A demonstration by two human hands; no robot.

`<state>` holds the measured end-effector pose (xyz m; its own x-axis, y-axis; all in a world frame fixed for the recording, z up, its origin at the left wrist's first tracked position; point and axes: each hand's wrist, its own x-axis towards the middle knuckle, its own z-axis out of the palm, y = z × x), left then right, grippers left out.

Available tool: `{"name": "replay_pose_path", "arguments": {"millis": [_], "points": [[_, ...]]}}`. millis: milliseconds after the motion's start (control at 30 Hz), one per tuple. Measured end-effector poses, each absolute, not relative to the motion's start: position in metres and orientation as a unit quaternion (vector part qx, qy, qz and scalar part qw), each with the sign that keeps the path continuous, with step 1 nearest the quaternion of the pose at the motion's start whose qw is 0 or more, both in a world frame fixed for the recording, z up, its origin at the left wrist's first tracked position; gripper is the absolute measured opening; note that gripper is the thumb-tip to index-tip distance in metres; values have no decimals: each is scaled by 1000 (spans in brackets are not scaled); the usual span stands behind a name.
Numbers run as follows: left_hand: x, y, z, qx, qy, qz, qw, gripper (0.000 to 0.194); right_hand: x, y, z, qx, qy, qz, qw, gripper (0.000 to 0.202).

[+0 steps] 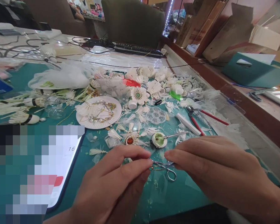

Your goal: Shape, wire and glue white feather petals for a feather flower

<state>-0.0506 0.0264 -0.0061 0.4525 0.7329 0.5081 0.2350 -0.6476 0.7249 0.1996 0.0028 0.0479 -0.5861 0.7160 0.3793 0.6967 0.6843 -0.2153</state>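
- Your left hand (121,171) was at the near middle of the green table (163,199), its fingertips drawn close together; whether they pinched something small could not be told.
- Your right hand (212,168) came in from the right, fingers held together and tips pointing left, apart from the left ones; its thumb was hidden, so its grip could not be told.
- The scissors (164,165) lay between and just below your fingertips, partly covered by the right hand.
- Just beyond sat a small round cup (160,140) of green paste, with a thin stick (177,134) resting in it and pointing right.
- Left of the cup was a red-centred ornament (130,141).
- Farther left, a white paper plate (82,121) held pearls and pins.
- Red-handled pliers (196,124) lay to the far right, past a white bar (188,124).
- A lit phone (65,161) was at the near left.
- White flower pieces (140,95) were heaped at the far side.
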Motion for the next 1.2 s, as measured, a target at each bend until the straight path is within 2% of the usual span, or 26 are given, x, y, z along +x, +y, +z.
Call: {"name": "replay_pose_path", "arguments": {"millis": [200,500,1200], "points": [[-47,24,-3,785,323,431,307,24,204,8,45,-378,-885,101,253,30],[-46,28,2,791,305,437,300,24,205,12,43,-358,-878,179,261,31],[-47,28,-1,792,289,445,302,24,204,13,41,-347,-877,207,261,35]]}}
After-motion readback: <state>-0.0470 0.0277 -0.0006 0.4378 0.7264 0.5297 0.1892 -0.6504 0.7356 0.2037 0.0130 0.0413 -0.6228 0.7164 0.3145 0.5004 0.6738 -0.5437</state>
